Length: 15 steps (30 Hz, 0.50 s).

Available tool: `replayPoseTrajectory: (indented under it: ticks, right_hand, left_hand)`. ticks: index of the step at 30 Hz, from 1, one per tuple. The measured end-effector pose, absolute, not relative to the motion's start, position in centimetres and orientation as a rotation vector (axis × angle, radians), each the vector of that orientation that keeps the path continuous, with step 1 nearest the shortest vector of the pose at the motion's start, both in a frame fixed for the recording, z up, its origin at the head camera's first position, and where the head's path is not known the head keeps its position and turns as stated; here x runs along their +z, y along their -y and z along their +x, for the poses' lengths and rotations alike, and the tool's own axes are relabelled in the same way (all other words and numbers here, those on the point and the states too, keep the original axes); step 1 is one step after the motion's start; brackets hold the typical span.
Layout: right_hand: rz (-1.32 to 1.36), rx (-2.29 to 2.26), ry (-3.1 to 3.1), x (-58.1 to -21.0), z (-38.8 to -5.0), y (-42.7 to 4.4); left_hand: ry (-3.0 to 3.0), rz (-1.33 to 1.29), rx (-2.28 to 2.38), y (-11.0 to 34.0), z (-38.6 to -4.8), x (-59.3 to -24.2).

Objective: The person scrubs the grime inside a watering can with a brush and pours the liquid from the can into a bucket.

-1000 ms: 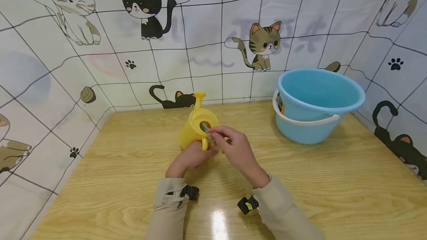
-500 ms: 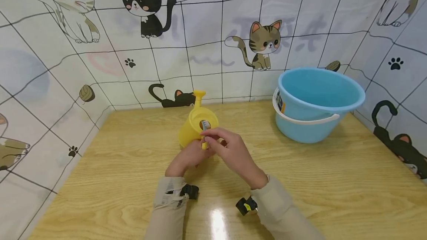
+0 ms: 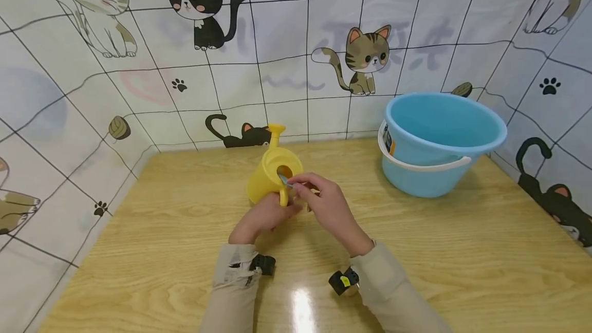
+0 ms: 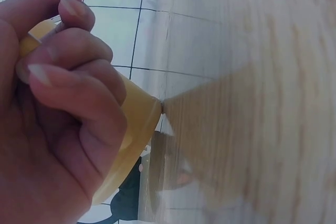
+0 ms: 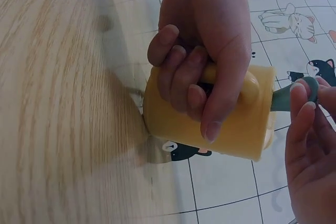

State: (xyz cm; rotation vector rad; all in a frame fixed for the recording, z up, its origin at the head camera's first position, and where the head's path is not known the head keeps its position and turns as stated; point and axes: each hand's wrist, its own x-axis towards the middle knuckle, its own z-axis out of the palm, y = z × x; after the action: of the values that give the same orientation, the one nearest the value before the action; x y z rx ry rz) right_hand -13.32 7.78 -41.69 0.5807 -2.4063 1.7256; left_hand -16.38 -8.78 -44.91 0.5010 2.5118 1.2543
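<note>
A yellow watering can (image 3: 264, 178) stands on the wooden table, its spout toward the wall. My left hand (image 3: 268, 216) grips its handle, fingers curled round it as the right wrist view shows. Above the can's round top opening, my right hand (image 3: 327, 203) pinches a small brush (image 3: 284, 179). In the right wrist view, its green handle (image 5: 283, 98) runs from my fingertips to the can's top; the bristles are hidden. Filling the left of the left wrist view is my curled left hand (image 4: 68, 98), with the yellow can behind it.
A light blue bucket (image 3: 416, 181) with a white carrying handle (image 3: 427, 167) stands at the back right of the wooden table (image 3: 152, 230). Behind the table rises a white wall covering (image 3: 287, 81) printed with cats and grid lines.
Half a second ago the brush's white bristles showed above the opening; now they are out of sight. My right hand shifted left, then back right. The left hand and can stay in place.
</note>
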Motion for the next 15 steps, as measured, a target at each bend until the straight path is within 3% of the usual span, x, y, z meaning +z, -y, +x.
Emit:
replayPoseTrajectory:
  ticks: [15]
  right_hand:
    - [0.522,1.844,2.321,-41.0,-13.3,-8.0]
  left_hand:
    - [-2.533,0.446,1.190,8.7,-16.4,-44.7]
